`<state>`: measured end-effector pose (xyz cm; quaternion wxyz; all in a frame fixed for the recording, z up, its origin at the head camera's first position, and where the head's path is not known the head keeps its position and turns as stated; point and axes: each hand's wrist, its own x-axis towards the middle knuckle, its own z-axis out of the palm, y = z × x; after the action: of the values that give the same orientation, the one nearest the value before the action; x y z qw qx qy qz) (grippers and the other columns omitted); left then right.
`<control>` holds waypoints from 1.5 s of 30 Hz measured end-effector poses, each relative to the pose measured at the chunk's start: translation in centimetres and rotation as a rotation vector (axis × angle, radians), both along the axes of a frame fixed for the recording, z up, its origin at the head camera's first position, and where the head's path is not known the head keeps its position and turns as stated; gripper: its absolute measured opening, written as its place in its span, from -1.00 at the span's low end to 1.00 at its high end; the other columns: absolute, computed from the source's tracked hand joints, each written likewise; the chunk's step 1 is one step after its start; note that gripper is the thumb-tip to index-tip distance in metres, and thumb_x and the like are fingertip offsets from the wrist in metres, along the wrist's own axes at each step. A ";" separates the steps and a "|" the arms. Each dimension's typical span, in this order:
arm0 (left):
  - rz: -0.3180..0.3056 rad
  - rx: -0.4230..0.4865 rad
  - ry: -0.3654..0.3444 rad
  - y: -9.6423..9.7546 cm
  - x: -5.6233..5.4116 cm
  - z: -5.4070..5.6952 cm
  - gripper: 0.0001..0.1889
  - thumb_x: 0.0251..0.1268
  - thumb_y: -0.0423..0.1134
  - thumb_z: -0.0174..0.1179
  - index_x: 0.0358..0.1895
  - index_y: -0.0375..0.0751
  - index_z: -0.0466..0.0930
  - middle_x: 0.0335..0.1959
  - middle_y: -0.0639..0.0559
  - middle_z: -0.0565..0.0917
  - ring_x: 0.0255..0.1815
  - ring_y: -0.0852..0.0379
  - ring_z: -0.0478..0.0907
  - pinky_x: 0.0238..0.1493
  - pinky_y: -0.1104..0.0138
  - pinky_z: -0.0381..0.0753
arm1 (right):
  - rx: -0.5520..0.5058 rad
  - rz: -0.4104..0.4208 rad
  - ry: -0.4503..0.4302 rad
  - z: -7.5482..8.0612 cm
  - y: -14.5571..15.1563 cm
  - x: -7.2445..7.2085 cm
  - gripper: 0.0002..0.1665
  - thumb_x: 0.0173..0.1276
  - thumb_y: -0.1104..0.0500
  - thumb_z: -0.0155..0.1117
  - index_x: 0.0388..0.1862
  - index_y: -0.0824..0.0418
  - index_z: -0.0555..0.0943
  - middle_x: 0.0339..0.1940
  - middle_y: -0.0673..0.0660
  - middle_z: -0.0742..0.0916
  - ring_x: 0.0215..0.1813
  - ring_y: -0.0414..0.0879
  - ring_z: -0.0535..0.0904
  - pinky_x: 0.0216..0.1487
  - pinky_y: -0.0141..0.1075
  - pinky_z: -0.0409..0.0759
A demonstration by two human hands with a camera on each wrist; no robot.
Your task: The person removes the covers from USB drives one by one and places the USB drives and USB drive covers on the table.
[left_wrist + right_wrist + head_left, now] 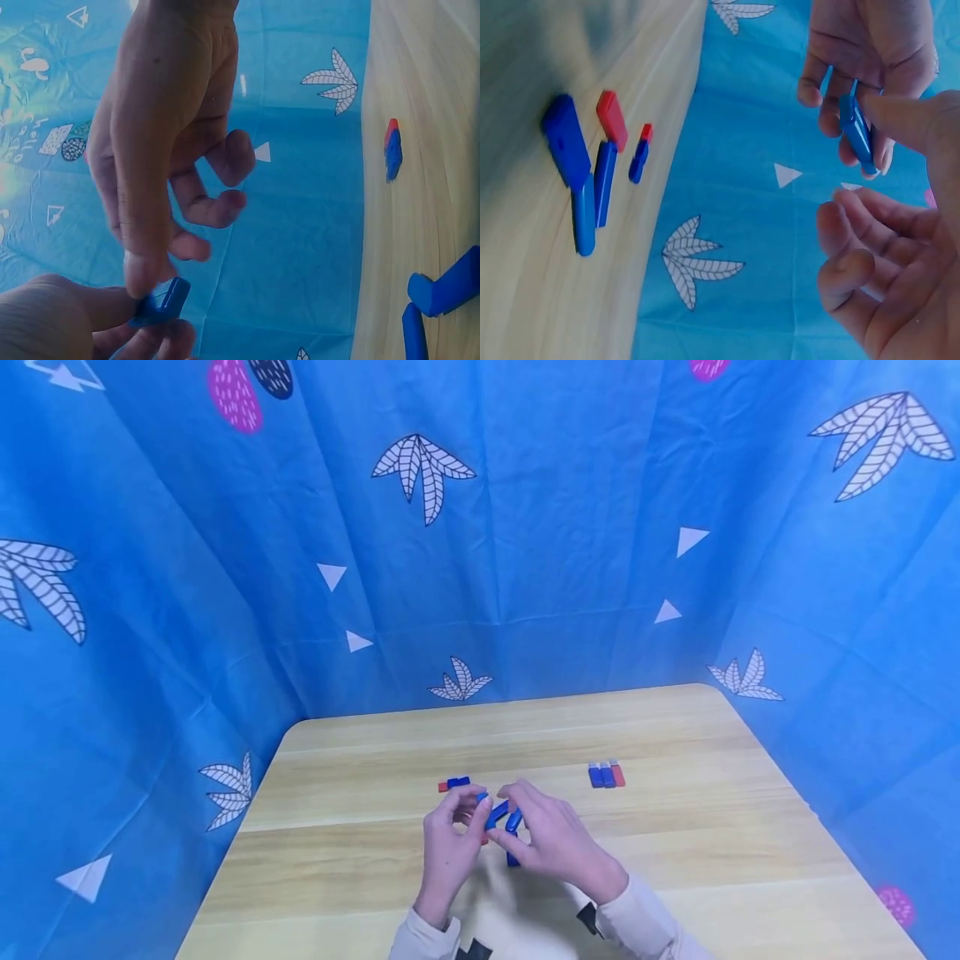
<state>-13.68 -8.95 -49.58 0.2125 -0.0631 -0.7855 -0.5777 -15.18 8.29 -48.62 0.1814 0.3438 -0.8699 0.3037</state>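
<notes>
Left hand (pixel 452 852) is pinching a small blue piece (pixel 482 797) above the near-middle part of the table (pixel 360 852), thumb on one side, fingers on the other; the piece is showing clearest in the wrist views, tilted, well off the tabletop. Right hand (pixel 555 839) is hovering close alongside, palm turned in toward the left, its thumb reaching to the piece and its other fingers loosely bent, spread and standing apart from it; whether that thumb is actually touching, cannot tell. Below the hands, loose pieces are lying near one another: a broad blue block (pixel 566 142), a slim blue bar (pixel 583 217) meeting its end, a second blue bar (pixel 605 184) just beside that one, and a red block (pixel 611 120) by the second bar's end. Farther back on the table, a small red-and-blue row (pixel 458 782) is lying just beyond the left hand's fingertips. Off on the person's right, well apart from the loose pieces, a set of three pieces (pixel 607 775) is lying side by side, two blue and one red, pale at their far ends. Light sleeves (pixel 648 918) are covering both forearms; dark objects (pixel 477 950) are showing near the wrists. Blue curtain (pixel 555 527) is hanging around the table, carrying white leaf shapes, pale triangles and some pink spots.
</notes>
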 end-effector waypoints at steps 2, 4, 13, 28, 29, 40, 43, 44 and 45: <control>0.012 0.028 0.005 0.0 0.1 0.1 -0.89 0.29 -0.23 0.40 -0.15 -0.07 0.72 -0.39 0.06 0.78 -0.41 0.30 0.61 -0.33 0.40 0.64 | -0.037 0.026 -0.060 0.1 0.0 0.0 -0.67 0.37 -0.10 0.39 -0.05 0.07 0.62 -0.29 -0.10 0.68 -0.36 -0.36 0.53 -0.39 -0.56 0.49; 0.019 0.053 0.003 0.1 0.2 0.2 -0.89 0.27 -0.24 0.41 -0.17 -0.06 0.72 -0.40 0.07 0.78 -0.40 0.29 0.61 -0.32 0.39 0.63 | -0.078 0.081 -0.162 0.1 -0.1 -0.1 -0.79 0.44 -0.07 0.31 -0.16 0.02 0.65 -0.39 -0.12 0.68 -0.41 -0.38 0.50 -0.41 -0.53 0.50; -0.001 0.139 -0.035 0.2 0.5 0.1 -0.88 0.26 -0.23 0.42 -0.20 -0.13 0.73 -0.43 0.05 0.75 -0.45 0.21 0.60 -0.29 0.38 0.60 | -0.151 0.189 -0.457 0.1 -0.1 -0.1 -0.76 0.57 -0.02 0.15 -0.34 -0.09 0.63 -0.51 -0.15 0.64 -0.43 -0.39 0.48 -0.37 -0.44 0.54; 0.013 0.190 -0.159 -0.1 1.1 0.1 -0.87 0.22 -0.18 0.45 -0.23 -0.05 0.71 -0.31 -0.01 0.74 -0.39 0.19 0.59 -0.21 0.34 0.59 | -0.188 0.196 -0.536 0.5 0.1 0.5 -0.74 0.56 -0.05 0.16 -0.40 -0.14 0.61 -0.54 0.00 0.69 -0.45 -0.41 0.46 -0.44 -0.44 0.54; 0.010 0.194 -0.161 -0.1 1.1 0.1 -0.87 0.22 -0.18 0.45 -0.24 -0.05 0.71 -0.31 -0.01 0.74 -0.39 0.18 0.59 -0.21 0.34 0.59 | -0.191 0.200 -0.533 0.4 0.1 0.5 -0.72 0.56 -0.05 0.16 -0.42 -0.13 0.60 -0.54 0.04 0.69 -0.46 -0.42 0.45 -0.45 -0.45 0.54; -0.030 0.259 -0.124 0.0 1.2 0.2 -0.87 0.22 -0.33 0.43 -0.24 -0.24 0.68 -0.33 -0.16 0.72 -0.40 0.23 0.62 -0.31 0.42 0.63 | -0.212 0.197 -0.500 0.4 0.2 0.7 -0.69 0.51 0.01 0.23 -0.51 -0.11 0.61 -0.63 -0.18 0.58 -0.51 -0.41 0.45 -0.43 -0.44 0.56; -0.034 0.299 -0.125 0.0 1.1 0.1 -0.86 0.19 -0.37 0.43 -0.24 -0.34 0.67 -0.31 -0.23 0.73 -0.41 0.26 0.63 -0.34 0.44 0.63 | -0.225 0.191 -0.496 0.5 0.1 0.8 -0.73 0.50 0.03 0.24 -0.47 -0.09 0.66 -0.63 -0.15 0.60 -0.51 -0.39 0.46 -0.43 -0.42 0.57; -0.032 0.312 -0.132 -0.1 1.1 0.0 -0.85 0.19 -0.38 0.43 -0.25 -0.36 0.67 -0.31 -0.24 0.73 -0.41 0.26 0.64 -0.34 0.45 0.62 | -0.228 0.189 -0.500 0.4 0.0 0.8 -0.72 0.50 0.03 0.25 -0.48 -0.08 0.66 -0.64 -0.15 0.60 -0.52 -0.39 0.46 -0.44 -0.42 0.56; -0.030 0.323 -0.138 -0.1 1.1 0.0 -0.85 0.18 -0.39 0.43 -0.26 -0.38 0.68 -0.31 -0.26 0.74 -0.42 0.27 0.64 -0.35 0.46 0.61 | -0.227 0.185 -0.505 0.4 0.0 0.9 -0.71 0.50 0.03 0.25 -0.49 -0.09 0.65 -0.64 -0.16 0.59 -0.52 -0.39 0.45 -0.44 -0.43 0.55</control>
<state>-12.53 -9.09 -49.57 0.1566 -0.0002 -0.6941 -0.7027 -14.29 8.28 -48.18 -0.0321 0.3128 -0.8129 0.4902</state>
